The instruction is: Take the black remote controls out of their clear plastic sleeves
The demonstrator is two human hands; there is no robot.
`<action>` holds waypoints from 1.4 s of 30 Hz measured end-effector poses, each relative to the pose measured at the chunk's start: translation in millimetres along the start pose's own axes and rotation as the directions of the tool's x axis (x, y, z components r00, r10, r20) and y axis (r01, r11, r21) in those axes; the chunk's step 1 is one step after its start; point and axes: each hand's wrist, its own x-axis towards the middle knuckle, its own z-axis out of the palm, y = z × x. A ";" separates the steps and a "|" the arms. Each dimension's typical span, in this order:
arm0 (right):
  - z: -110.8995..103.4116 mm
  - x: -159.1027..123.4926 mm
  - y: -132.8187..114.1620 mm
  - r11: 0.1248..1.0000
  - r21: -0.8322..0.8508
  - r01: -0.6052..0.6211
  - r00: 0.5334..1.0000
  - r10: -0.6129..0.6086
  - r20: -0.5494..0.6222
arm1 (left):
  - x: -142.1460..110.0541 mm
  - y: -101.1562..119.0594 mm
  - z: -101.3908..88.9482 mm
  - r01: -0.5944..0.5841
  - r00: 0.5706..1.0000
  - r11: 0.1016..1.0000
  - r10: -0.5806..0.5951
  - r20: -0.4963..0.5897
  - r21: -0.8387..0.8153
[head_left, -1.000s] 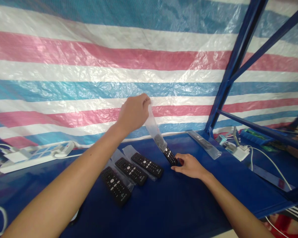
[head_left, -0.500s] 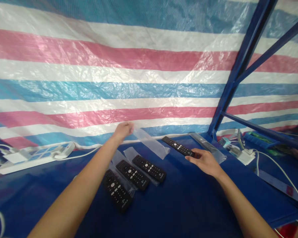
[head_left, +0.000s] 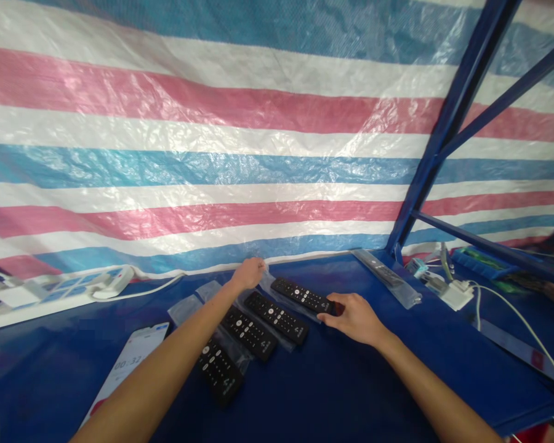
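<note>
My right hand [head_left: 353, 317] grips the lower end of a black remote control [head_left: 302, 295], which lies over a clear plastic sleeve [head_left: 268, 284]. The far end of that sleeve is pinched in my left hand [head_left: 250, 274]. Just left of it, three more black remotes rest side by side on the blue surface: the nearest to the held one [head_left: 277, 317], a middle one [head_left: 248, 332] and an outer one [head_left: 219, 369]. Clear sleeves lie under them, and my left forearm hides part of the outer two. Farther right lies another remote inside a clear sleeve [head_left: 388, 277].
A phone with a running timer [head_left: 133, 357] lies partly under my left forearm. Behind it sits a white power strip [head_left: 60, 295] with plugs and a cable. Blue metal frame bars [head_left: 425, 166] rise at right, beside a white adapter [head_left: 457, 294]. Striped plastic sheeting [head_left: 212, 166] hangs behind.
Both hands have come down and toward the row of remotes. The held remote has moved left, over the sleeve, which was stretched out in the air before. The phone has come into view.
</note>
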 end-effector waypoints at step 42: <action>-26.7 -10.4 53.5 0.977 0.206 -0.048 0.993 0.070 -0.100 | 44.5 105.5 55.6 -0.002 0.988 0.999 0.010 0.153 -0.053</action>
